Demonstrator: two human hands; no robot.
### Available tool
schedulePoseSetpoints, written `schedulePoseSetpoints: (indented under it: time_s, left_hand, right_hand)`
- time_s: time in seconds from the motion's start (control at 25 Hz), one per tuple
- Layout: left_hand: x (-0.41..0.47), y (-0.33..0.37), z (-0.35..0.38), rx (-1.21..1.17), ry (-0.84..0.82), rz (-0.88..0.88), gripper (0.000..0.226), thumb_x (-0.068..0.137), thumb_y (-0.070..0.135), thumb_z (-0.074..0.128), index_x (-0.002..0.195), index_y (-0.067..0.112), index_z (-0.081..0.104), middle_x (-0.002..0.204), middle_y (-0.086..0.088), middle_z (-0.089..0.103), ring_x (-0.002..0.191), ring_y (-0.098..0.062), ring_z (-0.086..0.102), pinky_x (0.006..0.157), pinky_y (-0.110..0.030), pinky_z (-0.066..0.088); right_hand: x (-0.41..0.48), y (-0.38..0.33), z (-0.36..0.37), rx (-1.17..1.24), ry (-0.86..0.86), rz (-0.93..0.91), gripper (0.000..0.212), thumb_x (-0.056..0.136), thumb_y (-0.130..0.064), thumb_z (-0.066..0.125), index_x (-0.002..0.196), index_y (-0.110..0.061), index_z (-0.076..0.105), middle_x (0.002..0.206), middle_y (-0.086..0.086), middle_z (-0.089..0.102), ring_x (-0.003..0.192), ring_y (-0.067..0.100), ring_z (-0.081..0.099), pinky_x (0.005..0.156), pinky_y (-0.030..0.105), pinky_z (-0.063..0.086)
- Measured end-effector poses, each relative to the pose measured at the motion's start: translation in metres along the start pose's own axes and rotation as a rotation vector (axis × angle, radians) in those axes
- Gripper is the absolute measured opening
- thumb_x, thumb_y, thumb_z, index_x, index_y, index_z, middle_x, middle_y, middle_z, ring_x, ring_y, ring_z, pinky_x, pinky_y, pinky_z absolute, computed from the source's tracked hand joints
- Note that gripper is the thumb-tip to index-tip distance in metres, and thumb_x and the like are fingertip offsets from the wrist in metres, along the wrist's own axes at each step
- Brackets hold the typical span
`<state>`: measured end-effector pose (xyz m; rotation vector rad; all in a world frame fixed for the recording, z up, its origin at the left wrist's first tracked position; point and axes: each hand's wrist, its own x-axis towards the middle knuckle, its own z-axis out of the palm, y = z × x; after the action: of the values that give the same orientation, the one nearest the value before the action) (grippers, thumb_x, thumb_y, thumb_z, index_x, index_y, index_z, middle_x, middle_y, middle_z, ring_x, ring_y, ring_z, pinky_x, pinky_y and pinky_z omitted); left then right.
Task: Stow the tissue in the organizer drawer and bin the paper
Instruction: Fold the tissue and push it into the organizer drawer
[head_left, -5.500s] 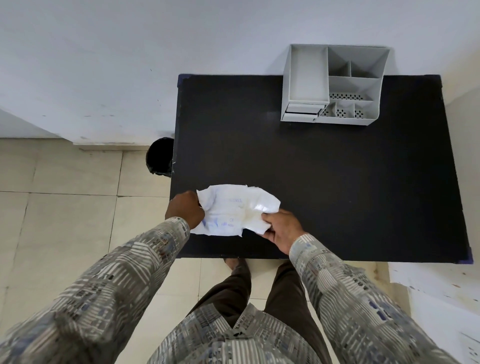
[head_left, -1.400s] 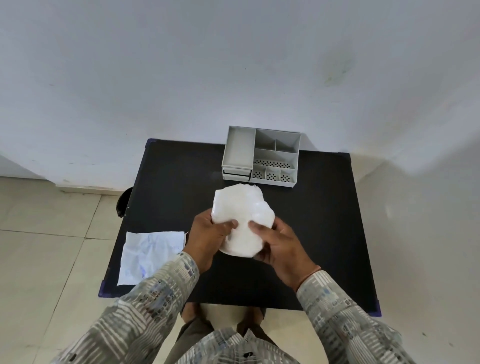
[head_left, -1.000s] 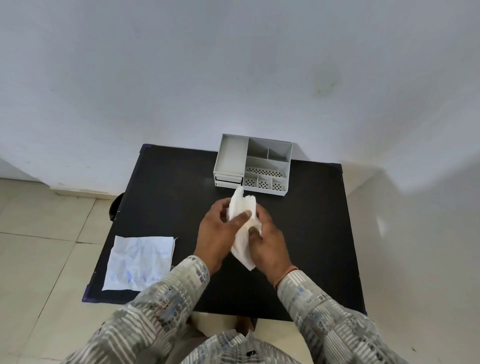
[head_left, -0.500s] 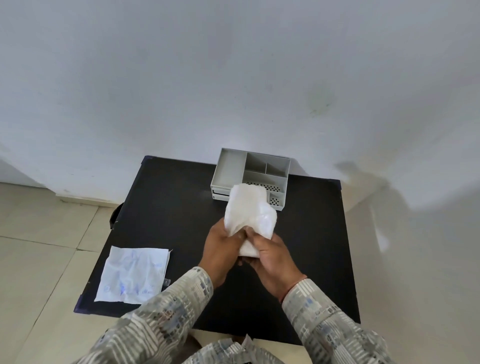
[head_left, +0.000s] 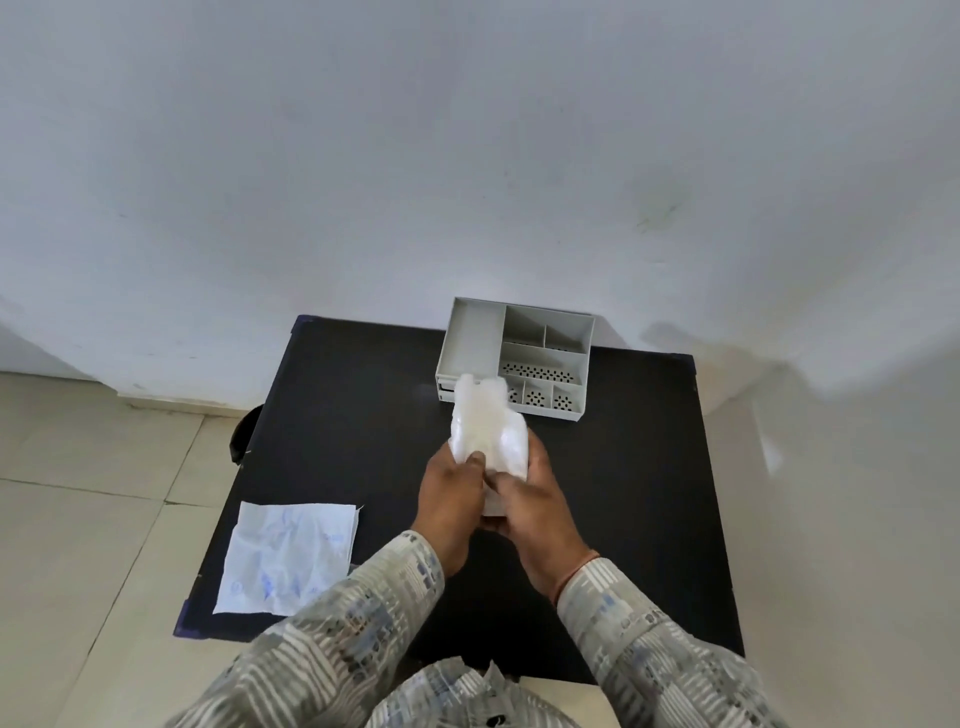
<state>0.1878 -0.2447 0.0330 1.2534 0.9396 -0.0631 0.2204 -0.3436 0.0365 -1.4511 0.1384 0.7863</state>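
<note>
A white tissue (head_left: 485, 431) is bunched upright above the middle of the black table (head_left: 623, 519), and both hands grip its lower part. My left hand (head_left: 452, 493) pinches it from the left. My right hand (head_left: 530, 504) wraps it from the right. Behind it stands the grey organizer (head_left: 519, 353) against the wall; the tissue's top hides the organizer's drawer front at the lower left. A creased sheet of paper (head_left: 288, 556) with blue writing lies flat on the table's front left corner, overhanging the edge.
A black bin (head_left: 241, 436) sits on the tiled floor beside the table's left edge, mostly hidden by the tabletop. A white wall runs behind the table and along its right side.
The paper, first held in both hands, now lies at the table's front left. Both hands have folded the wide tissue into a narrower upright bundle in front of the organizer.
</note>
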Motion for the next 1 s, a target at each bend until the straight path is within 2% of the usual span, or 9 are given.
schedulePoseSetpoints:
  time_s: [0.12,0.2,0.32,0.4,0.48,0.64,0.76,0.88,1.0]
  left_hand:
    - [0.006,0.014,-0.021,-0.180,-0.229,-0.030,0.033,0.108,0.023,0.056,0.139,0.017,0.063,0.123,-0.015,0.079,0.113,-0.036,0.076,0.094,-0.060,0.062]
    - [0.007,0.023,-0.038,-0.263,-0.388,-0.064,0.036,0.104,0.014,0.063,0.140,0.012,0.062,0.129,-0.018,0.076,0.118,-0.039,0.074,0.098,-0.060,0.060]
    - [0.016,0.029,-0.056,-0.070,-0.310,-0.031,0.048,0.093,-0.011,0.066,0.137,0.005,0.060,0.123,-0.015,0.077,0.110,-0.036,0.077,0.088,-0.053,0.066]
    - [0.024,0.032,-0.067,-0.004,-0.271,-0.037,0.050,0.091,-0.013,0.065,0.137,0.006,0.060,0.123,-0.013,0.076,0.111,-0.034,0.076,0.087,-0.050,0.067]
    - [0.030,0.037,-0.076,0.004,-0.303,-0.044,0.048,0.091,-0.011,0.066,0.135,0.009,0.061,0.123,-0.012,0.076,0.111,-0.033,0.076,0.087,-0.049,0.067]
    - [0.041,0.040,-0.085,0.159,-0.327,0.006,0.038,0.095,0.010,0.072,0.131,0.021,0.063,0.123,-0.005,0.076,0.109,-0.026,0.076,0.087,-0.048,0.067]
    - [0.051,0.037,-0.096,0.379,-0.302,0.100,0.050,0.090,0.002,0.073,0.135,0.020,0.061,0.122,-0.002,0.075,0.109,-0.022,0.074,0.088,-0.046,0.067]
    - [0.062,0.038,-0.115,0.165,-0.369,-0.016,0.053,0.091,-0.008,0.069,0.137,0.016,0.060,0.125,-0.007,0.076,0.115,-0.029,0.074,0.091,-0.054,0.066]
    - [0.073,0.031,-0.128,0.079,-0.439,-0.079,0.056,0.089,-0.008,0.069,0.138,0.017,0.059,0.127,-0.010,0.076,0.116,-0.033,0.074,0.093,-0.055,0.065]
  right_hand:
    - [0.007,0.003,0.007,-0.063,0.117,-0.094,0.049,0.102,-0.020,0.060,0.146,-0.037,0.052,0.132,0.000,0.070,0.115,0.022,0.073,0.090,0.050,0.065]
    - [0.014,0.002,0.014,-0.082,0.232,-0.099,0.039,0.101,-0.022,0.059,0.138,-0.033,0.059,0.131,0.004,0.070,0.114,0.024,0.072,0.085,0.051,0.066]
    - [0.018,-0.005,0.023,0.003,0.176,-0.003,0.023,0.105,-0.034,0.058,0.127,-0.034,0.064,0.126,0.007,0.073,0.109,0.030,0.075,0.082,0.054,0.066]
    - [0.018,-0.008,0.023,0.113,0.039,0.075,0.033,0.102,-0.037,0.063,0.134,-0.032,0.061,0.127,0.007,0.075,0.110,0.034,0.077,0.085,0.055,0.065]
    - [0.018,-0.005,0.022,0.085,-0.010,0.062,0.047,0.097,-0.028,0.071,0.142,-0.031,0.056,0.133,0.007,0.072,0.112,0.035,0.075,0.083,0.053,0.066]
    - [0.028,0.006,0.048,-0.065,0.176,0.033,0.048,0.101,-0.020,0.064,0.147,-0.029,0.050,0.133,0.009,0.068,0.102,0.033,0.078,0.067,0.045,0.067]
    - [0.027,0.005,0.072,-0.092,0.259,0.040,0.036,0.104,-0.037,0.060,0.138,-0.027,0.055,0.116,0.011,0.076,0.079,0.029,0.082,0.065,0.048,0.068]
    - [0.025,0.002,0.074,0.080,0.263,0.140,0.033,0.101,-0.055,0.056,0.127,-0.036,0.060,0.111,0.005,0.079,0.084,0.027,0.082,0.070,0.046,0.068]
    - [0.025,0.014,0.079,0.070,0.218,0.185,0.035,0.100,-0.043,0.064,0.133,-0.034,0.060,0.118,0.002,0.077,0.100,0.027,0.079,0.079,0.048,0.067]
